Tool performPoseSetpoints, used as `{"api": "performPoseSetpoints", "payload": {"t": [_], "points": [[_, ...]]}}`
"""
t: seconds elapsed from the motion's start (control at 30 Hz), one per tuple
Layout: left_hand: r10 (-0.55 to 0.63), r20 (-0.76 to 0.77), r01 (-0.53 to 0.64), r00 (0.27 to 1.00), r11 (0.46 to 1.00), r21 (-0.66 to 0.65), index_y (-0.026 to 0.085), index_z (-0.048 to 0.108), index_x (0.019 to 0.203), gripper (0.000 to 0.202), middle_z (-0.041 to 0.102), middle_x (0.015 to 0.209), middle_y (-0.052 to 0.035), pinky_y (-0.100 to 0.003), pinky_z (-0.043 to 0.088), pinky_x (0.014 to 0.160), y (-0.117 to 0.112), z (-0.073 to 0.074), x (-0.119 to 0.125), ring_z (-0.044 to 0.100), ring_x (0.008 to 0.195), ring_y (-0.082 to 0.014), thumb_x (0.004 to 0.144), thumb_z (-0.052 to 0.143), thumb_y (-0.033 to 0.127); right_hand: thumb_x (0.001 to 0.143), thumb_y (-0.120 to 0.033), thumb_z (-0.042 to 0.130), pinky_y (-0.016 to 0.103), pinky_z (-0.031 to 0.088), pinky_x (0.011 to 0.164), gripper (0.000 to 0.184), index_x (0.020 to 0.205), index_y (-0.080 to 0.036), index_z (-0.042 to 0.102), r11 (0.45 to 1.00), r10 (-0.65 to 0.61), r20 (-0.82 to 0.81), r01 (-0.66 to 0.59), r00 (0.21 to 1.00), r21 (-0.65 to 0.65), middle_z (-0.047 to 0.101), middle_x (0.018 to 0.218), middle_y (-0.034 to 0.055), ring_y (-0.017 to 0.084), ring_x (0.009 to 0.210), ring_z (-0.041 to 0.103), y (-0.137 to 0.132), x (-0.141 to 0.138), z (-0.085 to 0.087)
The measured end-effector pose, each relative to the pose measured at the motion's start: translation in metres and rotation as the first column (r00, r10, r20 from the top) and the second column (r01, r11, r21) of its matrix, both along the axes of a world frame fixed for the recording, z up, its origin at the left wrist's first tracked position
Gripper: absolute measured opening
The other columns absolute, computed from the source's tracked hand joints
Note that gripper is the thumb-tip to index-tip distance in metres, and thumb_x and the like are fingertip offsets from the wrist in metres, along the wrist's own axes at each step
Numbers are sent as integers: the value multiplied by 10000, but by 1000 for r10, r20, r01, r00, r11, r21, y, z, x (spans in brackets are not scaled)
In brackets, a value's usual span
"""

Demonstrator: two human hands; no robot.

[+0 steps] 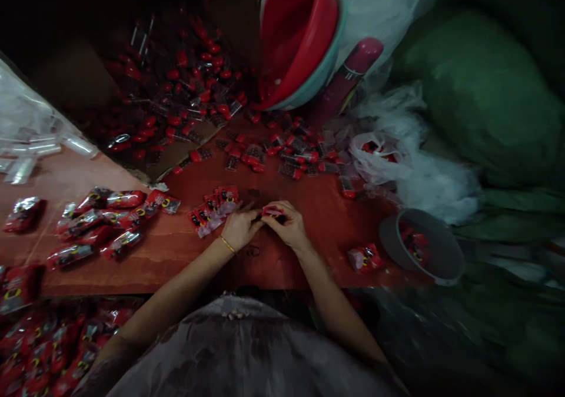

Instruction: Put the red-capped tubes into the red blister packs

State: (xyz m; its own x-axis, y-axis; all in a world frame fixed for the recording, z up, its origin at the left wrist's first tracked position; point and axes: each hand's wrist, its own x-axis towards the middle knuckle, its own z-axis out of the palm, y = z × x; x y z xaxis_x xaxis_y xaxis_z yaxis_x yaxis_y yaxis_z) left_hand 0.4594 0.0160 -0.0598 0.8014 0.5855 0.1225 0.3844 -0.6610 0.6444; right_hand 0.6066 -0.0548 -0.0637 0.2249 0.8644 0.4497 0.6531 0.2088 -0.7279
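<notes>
Over the middle of the red table (318,235), my right hand (289,227) pinches a small red printed packet (272,210) between thumb and fingers. My left hand (241,229), with a gold bangle at the wrist, closes its fingertips at the packet's left edge. Fanned red printed cards (214,210) lie just left of my left hand, close to its fingers. Below the hands, small dark rings (252,250) rest on the table. The packet's inside and the exact fingertip contact are too dim to make out.
Filled red packs (119,217) lie at left; more fill a container below. An open carton (212,127) spills red-capped clear tubes (295,150). Behind stand a red basin (293,38) and a spray can (344,79). At right are a grey bowl (445,250) and one pack (365,258).
</notes>
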Motion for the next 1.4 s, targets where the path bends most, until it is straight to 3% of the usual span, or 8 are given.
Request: {"api": "performPoseSetpoints", "payload": {"t": [0.2, 0.37, 0.5, 0.6, 0.73, 0.9, 1.13, 1.4], "points": [[6, 44, -5, 999, 1000, -26, 200, 593, 1116, 321, 637, 1162, -77, -477, 291, 1069, -1, -8, -2, 453, 1232, -238, 800, 539, 197, 695, -462, 683, 463, 379, 953, 249, 823, -249, 674, 999, -28, 70, 30, 997, -33, 675, 773, 18, 196, 769, 608, -2, 4, -18], [-17, 241, 53, 970, 988, -143, 159, 476, 1265, 527, 519, 1311, -114, -402, 371, 1030, -2, 0, -4, 480, 1207, -225, 745, 563, 162, 685, -446, 697, 475, 353, 987, 245, 841, -259, 680, 994, -69, 84, 75, 994, -75, 673, 777, 13, 197, 801, 611, -2, 3, -26], [-44, 277, 100, 960, 976, -193, 164, 617, 1088, 323, 623, 1179, -104, -366, 435, 959, 1, 8, 0, 564, 1107, -219, 812, 544, 315, 696, -439, 682, 478, 336, 1006, 257, 880, -260, 676, 994, -12, 101, 23, 995, -110, 683, 843, 14, 199, 856, 614, -9, 5, -21], [-2, 242, 57, 970, 973, -224, 159, 627, 1068, 314, 672, 1082, -93, -352, 476, 883, 3, 9, 2, 620, 999, -217, 831, 525, 339, 778, -388, 606, 457, 371, 980, 244, 969, -244, 654, 996, -50, 69, 55, 996, -77, 694, 915, 32, 195, 889, 622, -21, 9, -14], [-16, 219, 72, 976, 965, -253, 178, 632, 1048, 286, 704, 981, -52, -300, 499, 789, 6, 8, 4, 649, 891, -195, 831, 531, 335, 846, -304, 519, 417, 431, 914, 180, 923, -241, 668, 991, -113, 63, 117, 992, -59, 709, 899, 37, 187, 857, 642, -29, 11, -9], [-30, 173, 72, 984, 968, -241, 162, 642, 1011, 277, 705, 949, -62, -304, 497, 781, 8, 7, 7, 650, 857, -194, 838, 521, 340, 850, -279, 513, 418, 440, 897, 179, 858, -233, 685, 990, -127, 145, 134, 981, -34, 723, 855, 41, 181, 795, 658, -28, 11, -2], [-8, 208, 40, 978, 987, -154, 190, 627, 1068, 282, 700, 1007, -56, -279, 497, 817, -1, 6, 7, 650, 916, -182, 843, 521, 322, 817, -161, 498, 523, 316, 1028, 180, 765, -226, 658, 988, -156, 363, 146, 918, 57, 715, 803, 28, 167, 688, 617, -31, 8, 14], [12, 175, 3, 985, 997, -83, 206, 642, 1025, 246, 699, 1012, -54, -300, 499, 837, -4, -2, 10, 642, 945, -184, 848, 512, 317, 792, -153, 466, 520, 338, 1025, 194, 731, -238, 629, 982, -139, 321, 171, 937, -73, 675, 728, 15, 176, 692, 593, -29, 3, 0]]}}
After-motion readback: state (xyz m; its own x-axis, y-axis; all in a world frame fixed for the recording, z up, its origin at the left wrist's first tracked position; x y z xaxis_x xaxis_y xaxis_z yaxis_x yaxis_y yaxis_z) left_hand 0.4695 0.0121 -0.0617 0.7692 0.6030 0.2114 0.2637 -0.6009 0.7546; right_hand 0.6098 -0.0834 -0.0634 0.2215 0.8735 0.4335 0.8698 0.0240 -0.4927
